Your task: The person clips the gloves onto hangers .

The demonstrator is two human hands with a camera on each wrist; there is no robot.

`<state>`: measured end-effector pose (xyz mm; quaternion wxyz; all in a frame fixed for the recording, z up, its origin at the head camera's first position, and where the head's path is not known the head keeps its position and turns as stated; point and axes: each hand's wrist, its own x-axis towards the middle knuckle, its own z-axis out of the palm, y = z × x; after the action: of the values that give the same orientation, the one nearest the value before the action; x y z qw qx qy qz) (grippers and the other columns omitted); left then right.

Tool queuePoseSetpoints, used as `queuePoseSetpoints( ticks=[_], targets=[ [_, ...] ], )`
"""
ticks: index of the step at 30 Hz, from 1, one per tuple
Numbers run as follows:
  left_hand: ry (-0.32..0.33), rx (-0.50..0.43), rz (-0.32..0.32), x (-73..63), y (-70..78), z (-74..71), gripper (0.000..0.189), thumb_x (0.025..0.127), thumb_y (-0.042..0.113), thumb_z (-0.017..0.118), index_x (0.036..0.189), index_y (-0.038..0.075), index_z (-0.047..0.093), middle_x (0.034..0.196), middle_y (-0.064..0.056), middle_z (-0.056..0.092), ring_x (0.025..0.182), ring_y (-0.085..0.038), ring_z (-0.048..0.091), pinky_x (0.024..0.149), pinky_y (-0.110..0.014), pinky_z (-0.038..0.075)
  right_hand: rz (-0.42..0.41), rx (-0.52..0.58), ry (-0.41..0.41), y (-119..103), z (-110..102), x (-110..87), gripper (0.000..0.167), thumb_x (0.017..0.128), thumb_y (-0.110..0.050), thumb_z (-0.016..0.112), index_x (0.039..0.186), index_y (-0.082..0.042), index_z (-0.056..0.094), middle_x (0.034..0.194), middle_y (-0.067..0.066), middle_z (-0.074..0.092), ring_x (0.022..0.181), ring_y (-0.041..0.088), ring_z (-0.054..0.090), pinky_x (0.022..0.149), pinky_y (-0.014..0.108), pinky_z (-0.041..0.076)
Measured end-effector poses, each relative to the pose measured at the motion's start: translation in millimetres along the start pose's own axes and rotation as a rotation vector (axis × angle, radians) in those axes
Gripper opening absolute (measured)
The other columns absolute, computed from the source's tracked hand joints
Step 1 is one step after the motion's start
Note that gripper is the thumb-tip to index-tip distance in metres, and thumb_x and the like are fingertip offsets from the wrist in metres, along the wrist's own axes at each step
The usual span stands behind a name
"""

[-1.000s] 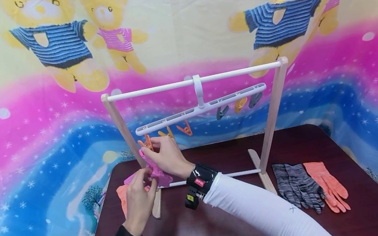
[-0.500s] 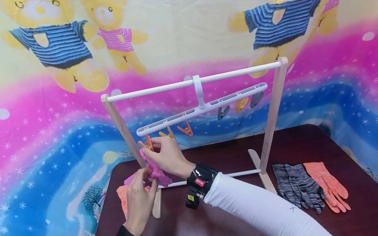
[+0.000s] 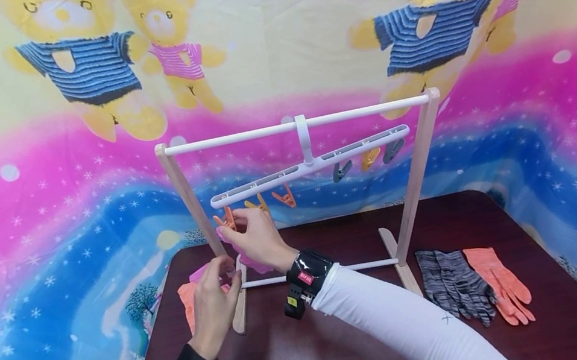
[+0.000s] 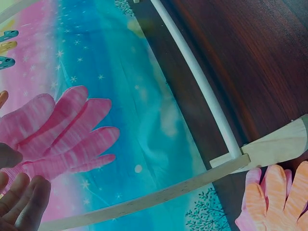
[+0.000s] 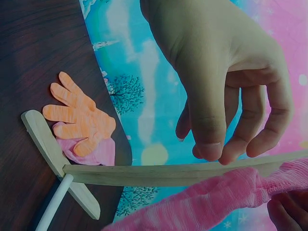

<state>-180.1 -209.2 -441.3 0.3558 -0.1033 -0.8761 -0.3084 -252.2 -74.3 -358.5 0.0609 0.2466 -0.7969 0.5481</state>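
My right hand (image 3: 264, 241) holds a pink knit glove (image 3: 251, 262) by its cuff end, right at an orange clothespin (image 3: 226, 217) below the hanger's left end. The glove's fingers hang spread in the left wrist view; its narrowed cuff shows beside the right fingertips in the right wrist view. Below and to the left is my left hand (image 3: 214, 305), its thumb and fingers loosely bent around nothing, a small gap from the glove. The white hanger (image 3: 267, 181) tilts down to the left and carries more clothespins, including a yellow one (image 3: 370, 159) and a grey one (image 3: 342, 170).
The hanger hooks over the white top bar (image 3: 367, 110) of a wooden stand on the dark table (image 3: 321, 346). An orange glove (image 5: 82, 115) lies over pink fabric by the stand's left foot. Grey-black gloves (image 3: 450, 286) and an orange glove (image 3: 499, 286) lie at the right.
My left fingers have let go of the pink glove. The glove's lower part has swung right, under my right hand. The hanger has shifted slightly right.
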Motion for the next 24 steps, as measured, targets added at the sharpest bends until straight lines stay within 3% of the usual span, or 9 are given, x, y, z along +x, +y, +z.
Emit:
queuePoseSetpoints(
  ticks=[5, 14, 24],
  targets=[
    [-0.006, 0.017, -0.008, -1.1, -1.1, 1.0, 0.036, 0.079, 0.001, 0.083, 0.109, 0.003, 0.064, 0.087, -0.01, 0.07, 0.074, -0.019, 0.067, 0.066, -0.04, 0.06, 0.002, 0.017, -0.004, 3.6, 0.2, -0.3, 0.021, 0.095, -0.025, 0.07, 0.108, -0.009, 0.073, 0.094, 0.005, 0.08, 0.083, 0.006, 0.074, 0.062, 0.019, 0.049],
    [-0.011, 0.042, 0.0, -4.3, -5.2, 2.9, 0.033, 0.079, 0.001, 0.083, 0.107, 0.004, 0.065, 0.087, -0.011, 0.072, 0.075, -0.023, 0.07, 0.063, -0.04, 0.059, -0.011, 0.006, 0.017, 8.4, 0.1, 0.9, 0.022, 0.094, -0.027, 0.071, 0.108, -0.01, 0.075, 0.097, 0.004, 0.08, 0.091, 0.009, 0.076, 0.079, 0.02, 0.054],
    [-0.026, 0.061, -0.021, -5.6, -5.6, 3.2, 0.03, 0.08, 0.004, 0.082, 0.106, 0.007, 0.066, 0.089, -0.007, 0.073, 0.073, -0.02, 0.068, 0.061, -0.031, 0.054, -0.021, 0.018, 0.014, 14.0, -0.8, 0.5, 0.021, 0.095, -0.029, 0.07, 0.104, -0.011, 0.076, 0.097, 0.004, 0.08, 0.09, 0.009, 0.075, 0.077, 0.019, 0.056]
  ],
)
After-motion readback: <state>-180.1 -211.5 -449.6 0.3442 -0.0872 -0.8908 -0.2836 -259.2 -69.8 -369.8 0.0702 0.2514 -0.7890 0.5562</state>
